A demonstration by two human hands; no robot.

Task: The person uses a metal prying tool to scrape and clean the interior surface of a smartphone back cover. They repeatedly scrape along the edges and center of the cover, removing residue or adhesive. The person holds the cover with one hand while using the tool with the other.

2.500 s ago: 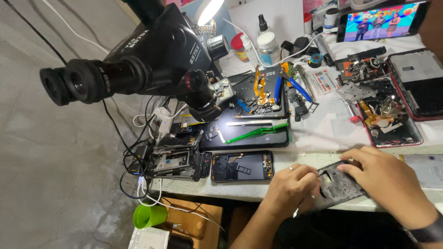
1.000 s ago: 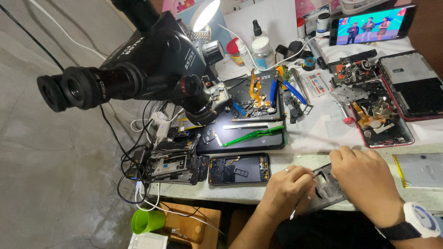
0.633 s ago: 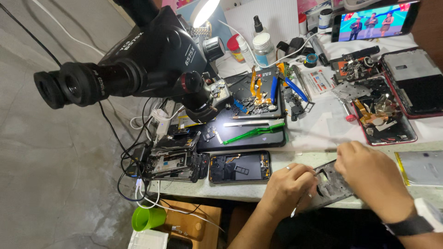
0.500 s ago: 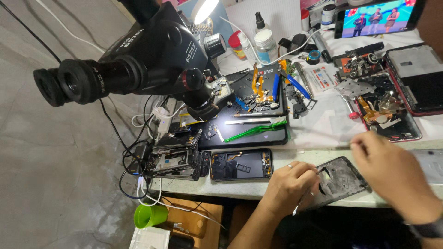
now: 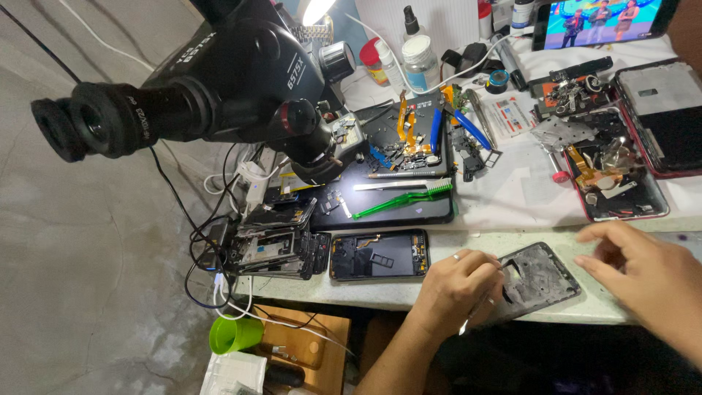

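Phone frame [image 5: 537, 281], a stripped grey back housing, lay tilted at the near edge of the pale workbench [image 5: 512, 241], just right of the opened phone [image 5: 379, 254] that rested face-up with its insides showing. Your left hand [image 5: 457, 289] gripped the frame's left side, fingers curled over its edge, with a thin metal tool [image 5: 468, 322] pinched in the same hand and pointing down past the bench edge. Your right hand [image 5: 643, 267] hovered just right of the frame, clear of it, fingers loosely spread and holding nothing.

Beyond the frame, farther up the bench, a green brush [image 5: 402, 199] lay across a dark work mat [image 5: 387, 197], and a black tray [image 5: 409, 139] above it held orange flex strips and blue-handled tweezers. Up and to the right of the frame sat a red-rimmed phone shell [image 5: 614, 183] filled with loose parts. Left of the frame, past the opened phone, a stack of stripped phone boards [image 5: 274, 245] lay among cables. A black stereo microscope [image 5: 212, 95] loomed over the far left. Below and left of the frame, under the bench edge, stood a green cup [image 5: 235, 334].
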